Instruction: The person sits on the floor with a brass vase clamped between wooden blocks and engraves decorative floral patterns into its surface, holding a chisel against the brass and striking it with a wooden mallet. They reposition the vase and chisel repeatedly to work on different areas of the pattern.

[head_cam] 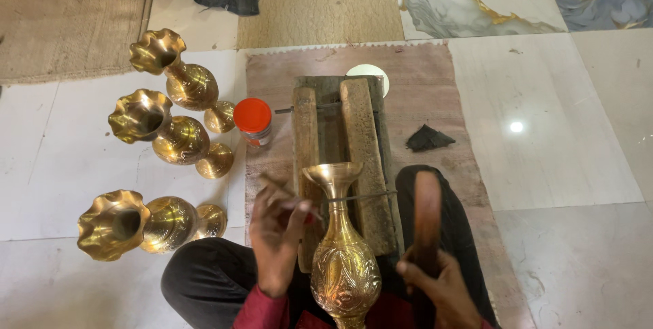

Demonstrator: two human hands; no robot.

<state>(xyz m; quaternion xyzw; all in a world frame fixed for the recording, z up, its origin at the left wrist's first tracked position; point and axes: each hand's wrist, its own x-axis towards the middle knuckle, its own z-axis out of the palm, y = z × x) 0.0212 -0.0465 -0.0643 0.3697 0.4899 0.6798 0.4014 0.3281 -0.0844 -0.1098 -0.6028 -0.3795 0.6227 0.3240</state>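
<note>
A brass vase [343, 254] with an engraved belly lies lengthwise on a wooden cradle [340, 145], its flared mouth pointing away from me. My left hand [275, 234] pinches a thin metal tool [354, 198] whose tip rests against the vase's neck. A dark wooden mallet [427, 217] stands upright in my right hand [442, 288], just right of the vase. My legs in dark trousers are folded under the work.
Three finished brass vases [173, 77] [166, 135] [146, 223] lie on the tiles at the left. A small jar with an orange lid [253, 122] stands beside them. A dark rag [427, 139] lies on the pinkish mat [435, 98]. More brassware sits at top left.
</note>
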